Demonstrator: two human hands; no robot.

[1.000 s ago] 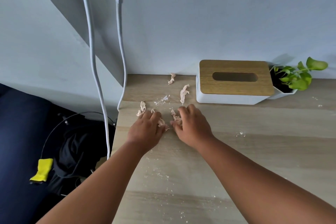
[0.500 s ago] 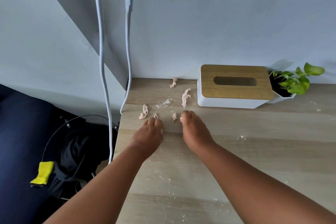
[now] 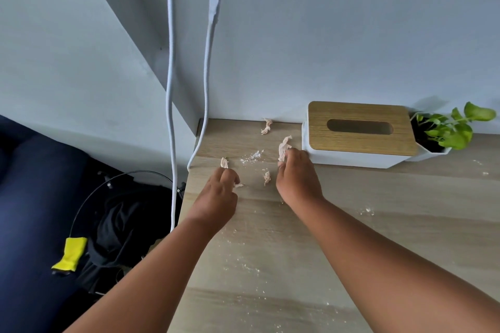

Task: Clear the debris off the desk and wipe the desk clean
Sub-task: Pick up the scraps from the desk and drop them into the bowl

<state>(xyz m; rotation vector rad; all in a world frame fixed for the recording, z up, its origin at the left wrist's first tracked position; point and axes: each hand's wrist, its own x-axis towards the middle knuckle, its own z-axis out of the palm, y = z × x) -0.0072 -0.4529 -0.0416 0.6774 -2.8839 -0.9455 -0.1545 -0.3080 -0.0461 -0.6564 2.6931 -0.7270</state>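
Torn pinkish paper scraps lie at the far left of the wooden desk point(image 3: 378, 224). My left hand point(image 3: 220, 194) is curled, fingertips at one scrap point(image 3: 224, 162), and another bit point(image 3: 238, 185) pokes out from under its fingers. My right hand point(image 3: 296, 176) pinches the lower end of a long scrap point(image 3: 284, 144) beside the tissue box. A small scrap point(image 3: 267, 178) lies between my hands. Another scrap point(image 3: 266, 127) sits against the wall. White crumbs point(image 3: 253, 156) are heaped between the scraps, and finer ones speckle the near desk point(image 3: 243, 265).
A white tissue box with a wooden lid point(image 3: 357, 130) stands at the back, a small potted plant point(image 3: 454, 127) to its right. Two white cables point(image 3: 170, 89) hang down the wall past the desk's left edge. Dark clothing and a yellow item point(image 3: 70, 253) lie on the floor left.
Both hands moved farther back across the desk. The right hand went right to the long scrap by the tissue box; the left reached the scrap at the left edge.
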